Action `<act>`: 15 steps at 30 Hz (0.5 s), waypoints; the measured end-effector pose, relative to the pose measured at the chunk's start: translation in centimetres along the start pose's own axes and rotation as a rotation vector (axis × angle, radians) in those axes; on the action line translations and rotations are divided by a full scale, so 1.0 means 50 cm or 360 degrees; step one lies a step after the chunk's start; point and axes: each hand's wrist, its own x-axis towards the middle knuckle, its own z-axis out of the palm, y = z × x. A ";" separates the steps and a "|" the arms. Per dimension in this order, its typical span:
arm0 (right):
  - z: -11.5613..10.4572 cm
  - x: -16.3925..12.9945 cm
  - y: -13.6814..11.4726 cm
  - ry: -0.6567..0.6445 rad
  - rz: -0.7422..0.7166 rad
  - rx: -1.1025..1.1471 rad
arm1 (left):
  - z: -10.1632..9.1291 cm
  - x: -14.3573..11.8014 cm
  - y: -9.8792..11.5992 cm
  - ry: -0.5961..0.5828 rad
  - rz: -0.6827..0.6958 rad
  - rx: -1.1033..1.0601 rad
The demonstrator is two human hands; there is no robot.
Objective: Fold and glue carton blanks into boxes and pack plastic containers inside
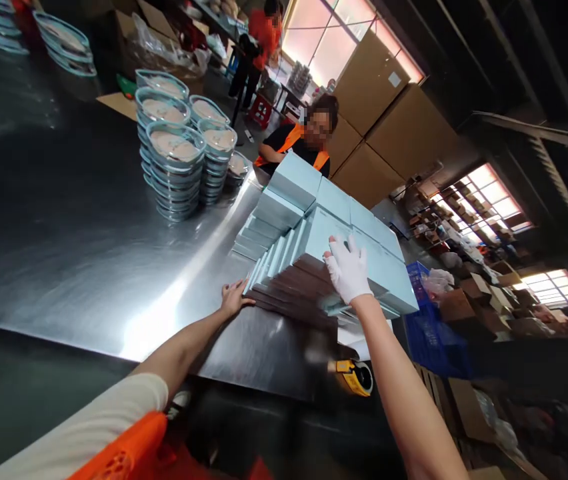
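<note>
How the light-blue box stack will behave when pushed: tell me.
The light-blue box stack would probably shift in layers, since those near the left hand look staggered. It may slide on the shiny metal table. Flat faces suggest stiff boxes.

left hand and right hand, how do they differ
The left hand is bare, while the right hand wears a white glove. The left hand is low, by the bottom corner of the pale blue boxes; the right hand is on top, fingers spread. Both are at the same stack.
</note>
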 end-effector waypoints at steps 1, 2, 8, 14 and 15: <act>-0.001 -0.014 -0.004 0.0009 -0.0021 -0.0026 | -0.002 -0.015 -0.004 0.0012 0.0002 -0.0008; -0.002 -0.032 -0.008 0.0009 -0.0052 -0.0041 | -0.003 -0.035 -0.010 0.0022 0.0000 -0.0017; 0.007 -0.223 -0.040 0.0031 -0.0408 0.0279 | -0.020 -0.273 -0.072 0.0031 -0.0106 -0.0100; 0.012 -0.432 -0.121 0.0123 -0.0657 0.0523 | -0.051 -0.527 -0.119 0.0030 -0.0379 -0.0244; 0.012 -0.450 -0.130 0.0124 -0.0666 0.0534 | -0.060 -0.547 -0.122 0.0027 -0.0422 -0.0280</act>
